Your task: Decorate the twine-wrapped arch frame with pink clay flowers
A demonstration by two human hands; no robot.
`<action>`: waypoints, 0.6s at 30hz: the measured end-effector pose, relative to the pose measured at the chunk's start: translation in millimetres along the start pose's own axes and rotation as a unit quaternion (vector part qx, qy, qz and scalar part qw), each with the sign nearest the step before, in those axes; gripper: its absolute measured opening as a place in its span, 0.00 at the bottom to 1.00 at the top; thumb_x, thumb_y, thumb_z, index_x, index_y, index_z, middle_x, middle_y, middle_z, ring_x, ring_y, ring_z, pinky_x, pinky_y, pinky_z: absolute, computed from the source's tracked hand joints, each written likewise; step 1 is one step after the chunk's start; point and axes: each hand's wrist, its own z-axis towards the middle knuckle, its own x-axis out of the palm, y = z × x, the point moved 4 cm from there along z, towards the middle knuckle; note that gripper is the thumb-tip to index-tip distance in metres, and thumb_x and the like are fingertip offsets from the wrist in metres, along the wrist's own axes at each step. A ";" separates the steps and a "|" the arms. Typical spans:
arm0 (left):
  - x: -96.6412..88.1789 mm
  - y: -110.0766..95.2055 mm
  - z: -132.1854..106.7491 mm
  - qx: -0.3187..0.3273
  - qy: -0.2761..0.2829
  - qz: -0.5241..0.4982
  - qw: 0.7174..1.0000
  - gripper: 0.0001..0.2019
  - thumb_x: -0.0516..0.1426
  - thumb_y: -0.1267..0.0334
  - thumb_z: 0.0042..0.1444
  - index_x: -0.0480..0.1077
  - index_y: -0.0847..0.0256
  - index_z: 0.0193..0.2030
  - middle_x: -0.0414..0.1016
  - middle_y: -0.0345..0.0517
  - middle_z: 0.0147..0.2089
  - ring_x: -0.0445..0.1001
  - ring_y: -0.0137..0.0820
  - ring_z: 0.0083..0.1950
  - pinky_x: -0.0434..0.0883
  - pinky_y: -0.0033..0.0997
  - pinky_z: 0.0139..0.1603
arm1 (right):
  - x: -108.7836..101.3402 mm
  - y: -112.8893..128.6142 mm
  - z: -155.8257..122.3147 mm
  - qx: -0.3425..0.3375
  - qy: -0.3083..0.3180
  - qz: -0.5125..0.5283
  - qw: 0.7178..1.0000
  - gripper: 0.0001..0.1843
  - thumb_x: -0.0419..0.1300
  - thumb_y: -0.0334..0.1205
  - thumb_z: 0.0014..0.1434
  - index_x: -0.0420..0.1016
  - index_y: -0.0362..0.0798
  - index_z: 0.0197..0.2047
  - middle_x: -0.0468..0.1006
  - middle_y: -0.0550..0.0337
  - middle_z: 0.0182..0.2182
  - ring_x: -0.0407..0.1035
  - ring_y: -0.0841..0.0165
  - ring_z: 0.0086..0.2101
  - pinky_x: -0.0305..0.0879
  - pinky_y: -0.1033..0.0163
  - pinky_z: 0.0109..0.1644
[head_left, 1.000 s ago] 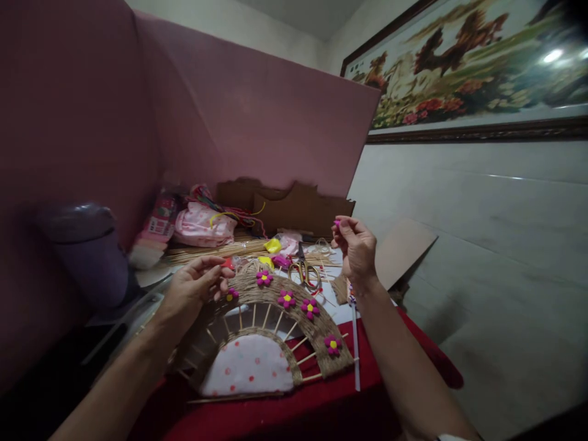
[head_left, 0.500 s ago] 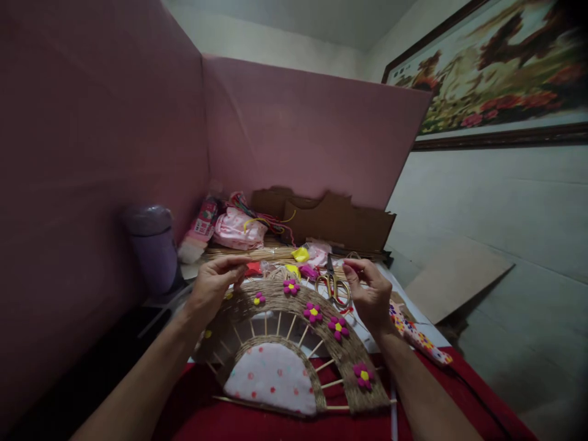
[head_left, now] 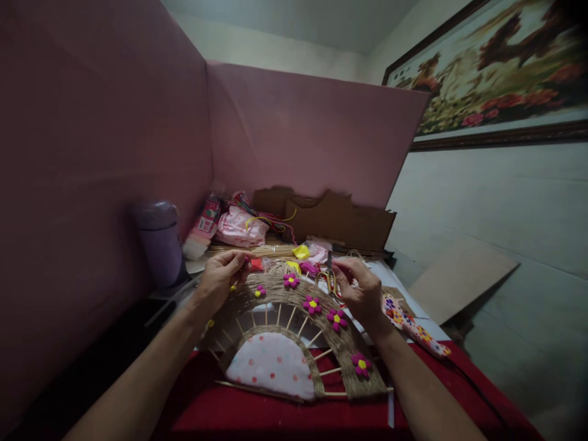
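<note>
A fan-shaped piece woven of brown twine over thin sticks [head_left: 271, 288] lies in front of me, with a dotted white cloth half-circle [head_left: 271, 367] at its centre. Magenta flowers with yellow middles [head_left: 337, 319] sit along its outer band. Above the band's left part, my left hand [head_left: 219, 278] is closed in a pinch; a tiny pinkish bit seems to show at its fingertips, too small to name. My right hand [head_left: 361, 291] is also pinched, over the right side beside the scissors [head_left: 327, 278]; whatever it holds is hidden.
Yellow clay [head_left: 301, 252] and a magenta lump [head_left: 309, 268] lie behind the fan, near a red packet [head_left: 256, 264]. A purple lidded cup [head_left: 160, 245] stands left. Torn cardboard [head_left: 340, 220] leans at the back. A flower-patterned glue gun-like object [head_left: 416, 327] lies right.
My right hand has moved left and slightly down, closer to the scissors. My left hand has turned a little, its fingers drawn together. The view has shifted slightly.
</note>
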 end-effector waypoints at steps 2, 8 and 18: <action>0.8 0.1 0.8 0.012 0.005 0.008 1.000 0.15 0.67 0.59 0.41 0.75 0.66 0.35 0.72 0.41 0.23 0.65 0.21 0.22 0.61 0.19 0.20 | 0.2 -1.5 -0.8 -0.004 -0.003 -0.001 1.000 0.04 0.57 0.35 0.59 0.73 0.48 0.39 0.75 0.56 0.32 0.67 0.67 0.30 0.64 0.62 0.33; 3.1 -9.5 2.1 0.052 -0.015 0.101 0.993 0.13 0.68 0.61 0.38 0.71 0.65 0.26 0.68 0.37 0.21 0.61 0.20 0.19 0.57 0.20 0.19 | 3.4 -5.1 -2.6 -0.018 -0.003 -0.003 1.000 0.04 0.57 0.34 0.59 0.72 0.48 0.39 0.75 0.56 0.32 0.68 0.67 0.31 0.64 0.62 0.33; -1.4 -11.9 -17.4 0.117 -0.029 0.303 0.945 0.07 0.63 0.63 0.43 0.75 0.61 0.31 0.73 0.41 0.27 0.66 0.27 0.28 0.62 0.25 0.28 | 5.2 -5.2 -4.1 -0.015 0.007 0.009 1.000 0.05 0.57 0.36 0.60 0.72 0.49 0.39 0.76 0.56 0.32 0.70 0.66 0.32 0.64 0.61 0.33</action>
